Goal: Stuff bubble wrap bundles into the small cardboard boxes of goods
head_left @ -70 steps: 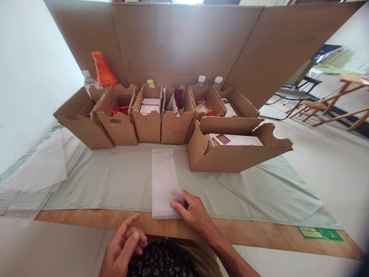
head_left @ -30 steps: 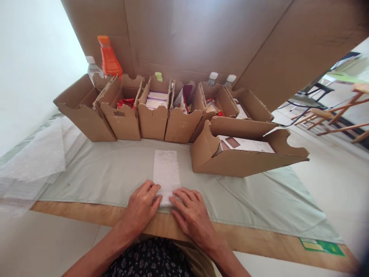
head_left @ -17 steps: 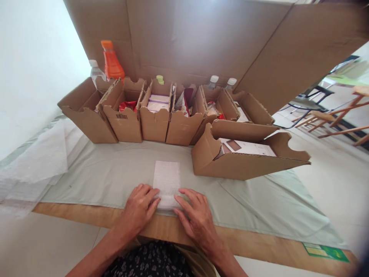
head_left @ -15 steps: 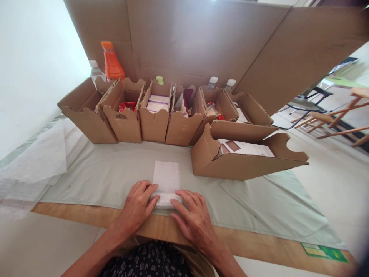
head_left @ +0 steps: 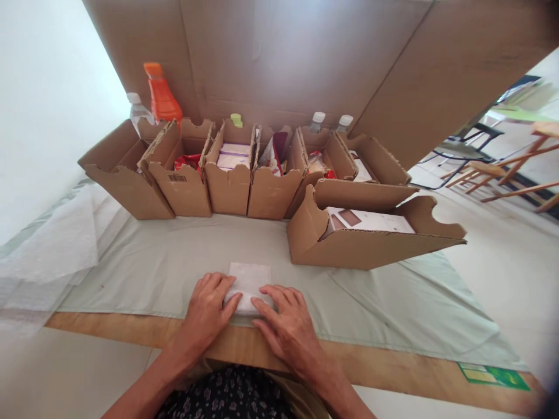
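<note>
A folded white piece of bubble wrap (head_left: 250, 280) lies flat on the green cloth near the table's front edge. My left hand (head_left: 212, 302) holds its left side, with the thumb and fingertips pressed onto the near part. On the right side my right hand (head_left: 286, 317) grips it the same way, its thumb low in front. Both hands are closed on the near, folded end. Whether anything is wrapped inside is hidden.
Several cardboard bins (head_left: 227, 189) stand in a row behind, holding packets and boxes. Another cardboard bin (head_left: 340, 247) with a white box (head_left: 371, 221) sits at right. Loose bubble wrap (head_left: 56, 244) hangs over the left edge. An orange bottle (head_left: 163, 99) stands at the back.
The bubble wrap's flat far part has become shorter as its near end is folded over away from me. My right hand has shifted slightly left.
</note>
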Available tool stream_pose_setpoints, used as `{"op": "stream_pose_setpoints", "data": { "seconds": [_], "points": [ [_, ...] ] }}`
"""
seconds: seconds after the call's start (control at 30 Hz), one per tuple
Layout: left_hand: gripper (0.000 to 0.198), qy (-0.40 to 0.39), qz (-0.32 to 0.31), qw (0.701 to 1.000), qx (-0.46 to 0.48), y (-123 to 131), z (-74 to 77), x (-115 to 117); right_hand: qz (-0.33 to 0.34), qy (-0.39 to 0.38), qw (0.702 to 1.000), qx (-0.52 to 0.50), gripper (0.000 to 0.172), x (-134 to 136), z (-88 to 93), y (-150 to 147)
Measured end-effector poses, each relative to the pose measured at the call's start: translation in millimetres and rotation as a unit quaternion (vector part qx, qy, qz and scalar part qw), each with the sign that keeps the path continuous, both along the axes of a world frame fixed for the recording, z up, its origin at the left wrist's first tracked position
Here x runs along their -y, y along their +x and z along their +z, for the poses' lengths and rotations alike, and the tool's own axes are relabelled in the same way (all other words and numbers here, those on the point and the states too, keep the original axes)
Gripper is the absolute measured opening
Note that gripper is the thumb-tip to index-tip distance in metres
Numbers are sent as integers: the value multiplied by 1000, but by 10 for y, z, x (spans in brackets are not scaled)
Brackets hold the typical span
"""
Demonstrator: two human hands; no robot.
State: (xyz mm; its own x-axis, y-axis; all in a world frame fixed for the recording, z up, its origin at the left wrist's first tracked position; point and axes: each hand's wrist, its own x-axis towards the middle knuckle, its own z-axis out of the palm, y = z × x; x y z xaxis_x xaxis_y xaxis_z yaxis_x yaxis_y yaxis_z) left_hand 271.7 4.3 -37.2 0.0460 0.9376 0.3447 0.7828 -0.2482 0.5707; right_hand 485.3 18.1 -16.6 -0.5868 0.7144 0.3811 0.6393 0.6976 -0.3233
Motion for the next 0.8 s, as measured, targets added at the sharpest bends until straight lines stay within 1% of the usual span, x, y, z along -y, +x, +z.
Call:
{"op": "stream_pose_setpoints", "data": {
  "seconds": [0.07,0.1,0.13,0.17,0.2,0.23,0.3,0.33,0.37,0.4,0.43,0.47,0.5,0.53,0.6,0.63,0.67,0.7,0.77,0.8],
  "points": [
    [28,-4,30,999,24,-1,-26,-15,-1,-8,1000,23,24,-57,-26,-36],
    [32,-14,53,997,57,-1,-30,17,-8,-19,1000,11,23,-88,-36,-50],
    [38,-35,82,990,112,2,-29,71,-18,-35,999,-17,22,-115,-43,-60],
    [45,-65,110,974,185,11,-22,139,-27,-57,997,-54,22,-133,-44,-69],
    [53,-104,129,948,271,28,-8,212,-35,-87,991,-95,22,-139,-39,-78],
    [60,-147,131,913,357,54,10,282,-42,-125,982,-133,23,-129,-29,-89],
    [64,-229,89,837,489,135,61,384,-44,-216,958,-186,23,-69,4,-111],
    [62,-259,64,804,531,183,91,410,-41,-258,945,-199,22,-25,24,-117],
    [57,-279,49,781,557,231,122,420,-39,-288,935,-205,22,21,45,-113],
    [52,-289,42,768,569,275,153,417,-41,-302,929,-209,21,64,68,-96],
    [49,-293,41,767,569,311,183,404,-50,-302,929,-210,21,99,94,-64],
    [46,-292,36,777,557,339,212,388,-64,-293,930,-211,22,124,124,-18],
    [43,-289,23,797,530,362,241,372,-78,-286,931,-214,26,138,160,39],
    [40,-286,-2,823,492,381,269,357,-86,-287,929,-216,35,144,203,101],
    [33,-272,-74,873,398,420,315,338,-77,-320,921,-210,61,139,307,218],
    [32,-257,-113,892,353,442,328,333,-66,-340,917,-197,68,135,366,264],
    [30,-239,-146,907,315,467,332,329,-54,-352,917,-180,64,132,429,302],
    [28,-220,-171,917,284,491,325,325,-45,-351,921,-161,51,130,498,334],
    [24,-185,-207,928,248,528,275,316,-34,-314,940,-129,24,127,661,406],
    [24,-166,-217,931,242,537,234,309,-32,-286,950,-118,16,122,764,460]
  ]
}}
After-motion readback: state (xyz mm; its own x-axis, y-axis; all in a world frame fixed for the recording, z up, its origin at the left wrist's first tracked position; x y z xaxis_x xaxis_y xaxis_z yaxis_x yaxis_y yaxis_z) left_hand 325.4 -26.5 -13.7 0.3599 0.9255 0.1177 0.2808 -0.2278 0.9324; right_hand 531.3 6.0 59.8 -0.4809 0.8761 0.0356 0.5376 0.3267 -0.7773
